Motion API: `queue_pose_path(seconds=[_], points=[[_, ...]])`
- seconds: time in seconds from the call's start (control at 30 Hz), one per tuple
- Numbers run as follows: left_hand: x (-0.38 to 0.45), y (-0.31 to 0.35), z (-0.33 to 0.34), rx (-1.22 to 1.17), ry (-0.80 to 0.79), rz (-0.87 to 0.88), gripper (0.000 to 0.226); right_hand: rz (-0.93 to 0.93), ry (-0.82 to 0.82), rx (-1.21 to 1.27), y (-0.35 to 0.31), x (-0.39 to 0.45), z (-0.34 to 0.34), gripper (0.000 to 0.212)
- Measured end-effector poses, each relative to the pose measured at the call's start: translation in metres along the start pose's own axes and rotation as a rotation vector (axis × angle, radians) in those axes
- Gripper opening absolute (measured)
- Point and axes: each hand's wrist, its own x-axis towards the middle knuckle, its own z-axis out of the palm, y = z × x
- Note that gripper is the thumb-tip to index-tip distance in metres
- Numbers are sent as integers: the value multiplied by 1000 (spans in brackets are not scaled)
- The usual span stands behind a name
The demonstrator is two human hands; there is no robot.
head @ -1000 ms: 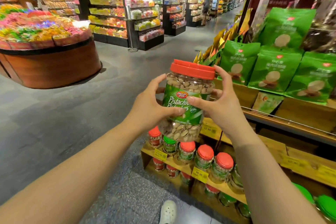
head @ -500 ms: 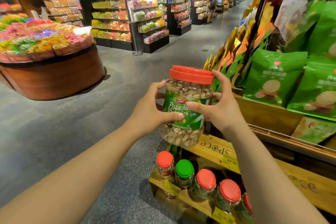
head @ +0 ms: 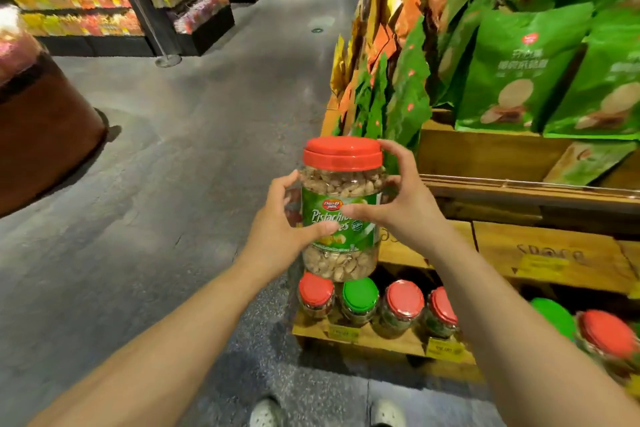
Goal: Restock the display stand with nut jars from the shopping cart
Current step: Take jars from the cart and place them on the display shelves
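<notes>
Head view: both the left hand [head: 277, 236] and right hand [head: 398, 208] curl their fingers around an upright pistachio jar [head: 341, 208], held above the display stand [head: 381, 340] and its jar row [head: 377, 305]. Placement is likely underway; next, lowering it into an open slot.

One large clear plastic pistachio jar with red lid [head: 341, 208], centre frame; two hands: left hand [head: 277, 232], right hand [head: 398, 204]. Small clear jars, lower right: four red-lidded small jars [head: 404, 300], two green-lidded small jars [head: 360, 295]. Two grey shoes [head: 265, 412], bottom edge.
</notes>
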Motion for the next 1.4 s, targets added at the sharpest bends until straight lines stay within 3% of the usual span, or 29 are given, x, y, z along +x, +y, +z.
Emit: queue_pose_path(seconds=[0.3, 0.53, 0.73, 0.9, 1.17, 1.4], points=[[29, -49, -44, 26, -176, 91, 101, 89, 142, -8, -2, -4, 66, 112], [44, -83, -41, -32, -226, 84, 94, 141, 210, -47, 15, -3, 88, 111], [56, -131, -13, -71, -254, 16, 102, 196, 198, -42, 71, 3, 104, 111], [67, -188, 19, -60, -302, -92, 128, 229, 144, -19, 129, 5, 117, 109], [77, -269, 70, -28, -370, -134, 116, 266, 70, -43, 224, 8, 144, 108], [87, -324, 107, -52, -297, -183, 116, 285, 59, -3, 300, 17, 163, 106]])
